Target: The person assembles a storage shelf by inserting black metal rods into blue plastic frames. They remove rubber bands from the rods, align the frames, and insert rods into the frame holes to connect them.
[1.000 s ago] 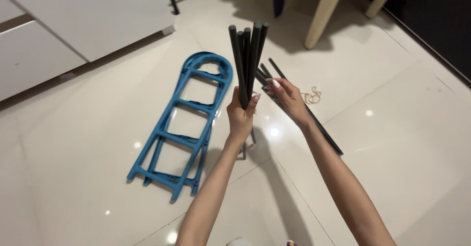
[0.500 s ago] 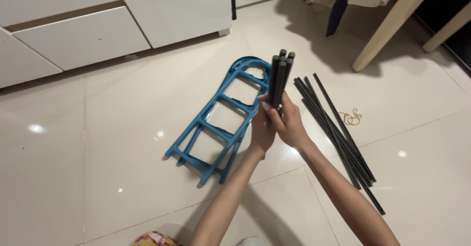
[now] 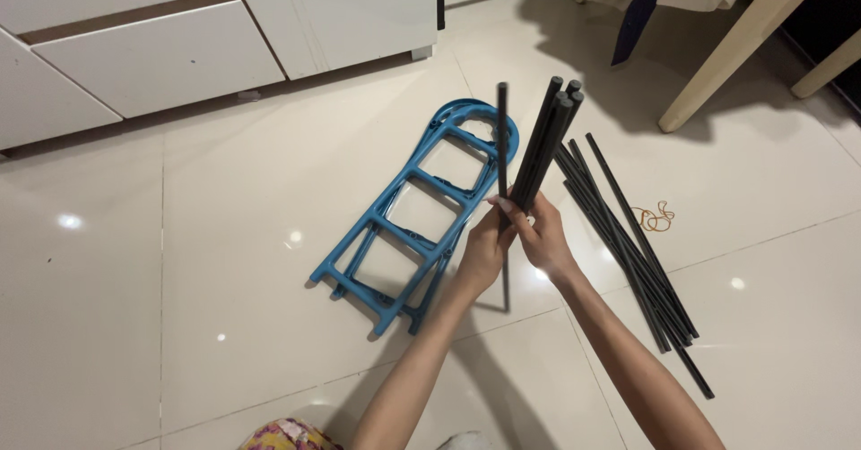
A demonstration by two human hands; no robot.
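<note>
One black rod (image 3: 503,145) has split off from the bundle of black rods (image 3: 547,140), which was held tight together half a second ago; it now stands upright alone, so the rods are being sorted singly.

Blue plastic frame (image 3: 408,217) lies flat on the tiled floor (image 3: 179,279), left of the hands. Loose rods (image 3: 628,244) lie to the right, rubber bands (image 3: 655,218) beside them.

Left hand (image 3: 484,253): fingers pinching the single rod. Right hand (image 3: 543,239): fingers wrapped round the bundle's lower end.
</note>
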